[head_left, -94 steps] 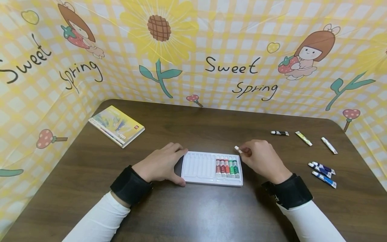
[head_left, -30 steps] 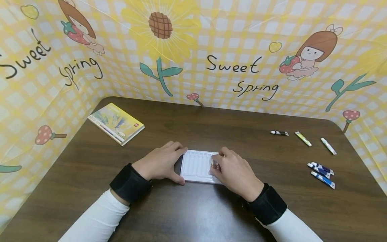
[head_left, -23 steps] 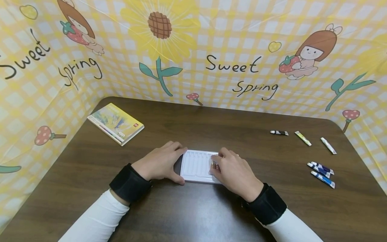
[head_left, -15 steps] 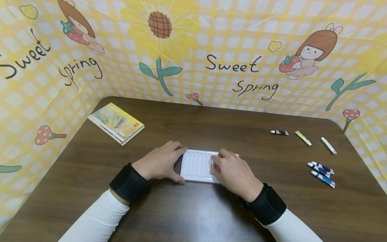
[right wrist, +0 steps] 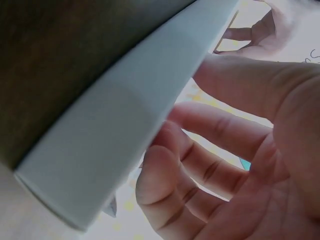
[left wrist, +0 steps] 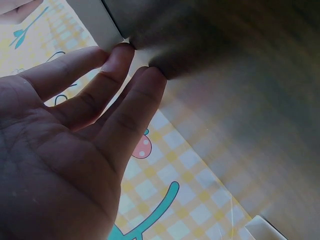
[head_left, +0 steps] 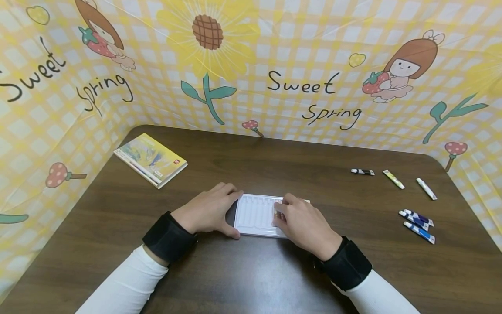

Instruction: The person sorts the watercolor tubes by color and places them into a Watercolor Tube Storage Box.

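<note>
A white plastic tray with moulded slots lies on the brown table. My left hand holds its left end, thumb at the near corner and index finger at the far one. In the left wrist view the left hand's other fingers are loosely bent near the tray's edge. Over the right half, my right hand has thumb and index finger bent around a paint tube, mostly hidden. In the right wrist view the tray's white side hides the fingertips of the right hand.
To the right lie a black paint tube, a yellow-green tube and a white tube. Nearer are several blue and violet tubes, including a bright blue tube. A yellow book or flat box sits back left.
My right hand has moved left from beyond the tray's right end, bringing a white-capped paint tube over the slots. Over the last second both hands have stayed almost still.
</note>
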Demonstrator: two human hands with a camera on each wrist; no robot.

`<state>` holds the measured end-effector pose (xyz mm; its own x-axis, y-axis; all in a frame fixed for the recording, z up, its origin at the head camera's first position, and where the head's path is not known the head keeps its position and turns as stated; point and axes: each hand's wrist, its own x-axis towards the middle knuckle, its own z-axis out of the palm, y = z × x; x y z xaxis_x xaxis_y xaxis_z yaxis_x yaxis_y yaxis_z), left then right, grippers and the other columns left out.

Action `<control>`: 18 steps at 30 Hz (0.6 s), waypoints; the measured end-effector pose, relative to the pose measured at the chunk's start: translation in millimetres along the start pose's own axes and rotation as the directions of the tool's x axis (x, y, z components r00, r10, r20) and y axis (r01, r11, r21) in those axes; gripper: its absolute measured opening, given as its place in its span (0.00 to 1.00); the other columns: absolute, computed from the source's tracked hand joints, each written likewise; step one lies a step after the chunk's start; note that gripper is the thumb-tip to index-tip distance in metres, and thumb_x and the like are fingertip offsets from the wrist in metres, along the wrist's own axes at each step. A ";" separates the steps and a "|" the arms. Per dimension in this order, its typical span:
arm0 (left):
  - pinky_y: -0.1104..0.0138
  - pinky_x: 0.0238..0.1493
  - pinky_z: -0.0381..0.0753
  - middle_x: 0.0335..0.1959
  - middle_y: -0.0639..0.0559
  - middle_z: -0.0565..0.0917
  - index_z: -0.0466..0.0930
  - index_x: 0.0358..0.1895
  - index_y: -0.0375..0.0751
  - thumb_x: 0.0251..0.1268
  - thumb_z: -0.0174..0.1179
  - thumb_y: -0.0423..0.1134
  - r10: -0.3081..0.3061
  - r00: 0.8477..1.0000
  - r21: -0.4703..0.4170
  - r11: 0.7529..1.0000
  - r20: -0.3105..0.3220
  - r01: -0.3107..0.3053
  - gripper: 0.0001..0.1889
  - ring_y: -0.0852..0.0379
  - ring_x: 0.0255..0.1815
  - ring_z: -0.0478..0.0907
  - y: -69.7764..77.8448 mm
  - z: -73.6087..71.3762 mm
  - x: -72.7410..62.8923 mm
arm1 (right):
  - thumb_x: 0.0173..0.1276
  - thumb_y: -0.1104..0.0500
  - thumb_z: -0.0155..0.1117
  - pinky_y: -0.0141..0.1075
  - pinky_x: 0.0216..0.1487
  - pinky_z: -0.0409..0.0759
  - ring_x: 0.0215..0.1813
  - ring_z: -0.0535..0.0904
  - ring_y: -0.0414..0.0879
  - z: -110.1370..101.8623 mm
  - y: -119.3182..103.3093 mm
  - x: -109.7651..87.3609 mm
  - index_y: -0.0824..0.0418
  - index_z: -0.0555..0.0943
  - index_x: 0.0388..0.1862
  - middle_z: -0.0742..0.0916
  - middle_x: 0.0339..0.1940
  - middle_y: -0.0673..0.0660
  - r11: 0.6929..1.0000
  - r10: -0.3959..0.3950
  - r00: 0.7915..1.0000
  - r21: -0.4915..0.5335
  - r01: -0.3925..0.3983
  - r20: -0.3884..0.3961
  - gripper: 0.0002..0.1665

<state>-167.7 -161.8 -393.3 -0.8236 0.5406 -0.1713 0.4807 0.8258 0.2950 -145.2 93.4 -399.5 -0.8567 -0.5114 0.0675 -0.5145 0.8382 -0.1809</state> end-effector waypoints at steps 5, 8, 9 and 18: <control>0.48 0.66 0.81 0.71 0.41 0.75 0.69 0.77 0.35 0.49 0.81 0.62 -0.001 1.000 0.001 1.000 0.002 0.001 0.55 0.45 0.72 0.71 0.1 -0.3 -0.3 | 0.71 0.55 0.74 0.37 0.35 0.78 0.34 0.76 0.44 0.6 0.1 -0.6 0.59 0.90 0.57 0.85 0.42 0.56 1.000 -0.006 1.000 -0.004 0.006 -0.010 0.18; 0.48 0.66 0.81 0.71 0.41 0.75 0.69 0.77 0.35 0.49 0.81 0.62 -0.002 1.000 0.001 1.000 0.003 0.002 0.55 0.45 0.72 0.71 0.1 -0.4 -0.4 | 0.71 0.56 0.73 0.37 0.35 0.79 0.34 0.76 0.44 0.8 0.3 -0.7 0.59 0.90 0.56 0.85 0.42 0.56 1.000 -0.011 1.000 -0.006 0.011 -0.014 0.17; 0.48 0.66 0.81 0.71 0.41 0.75 0.69 0.77 0.35 0.49 0.81 0.62 -0.002 1.000 0.001 1.000 0.003 0.002 0.55 0.45 0.72 0.71 0.1 -0.4 -0.4 | 0.71 0.56 0.73 0.37 0.35 0.79 0.34 0.76 0.44 0.9 0.3 -0.7 0.59 0.90 0.56 0.85 0.42 0.56 1.000 -0.012 1.000 -0.007 0.012 -0.015 0.17; 0.48 0.66 0.81 0.72 0.41 0.75 0.69 0.77 0.35 0.49 0.81 0.62 -0.001 1.000 0.000 1.000 0.004 0.001 0.55 0.44 0.72 0.71 0.2 -0.5 -0.3 | 0.72 0.56 0.73 0.34 0.32 0.76 0.32 0.73 0.42 1.0 0.2 -0.6 0.59 0.90 0.55 0.83 0.38 0.54 1.000 -0.006 1.000 -0.014 0.006 -0.010 0.15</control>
<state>-167.6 -161.9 -392.8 -0.8229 0.5405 -0.1750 0.4799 0.8262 0.2951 -144.8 93.6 -400.6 -0.8537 -0.5148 0.0787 -0.5204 0.8374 -0.1670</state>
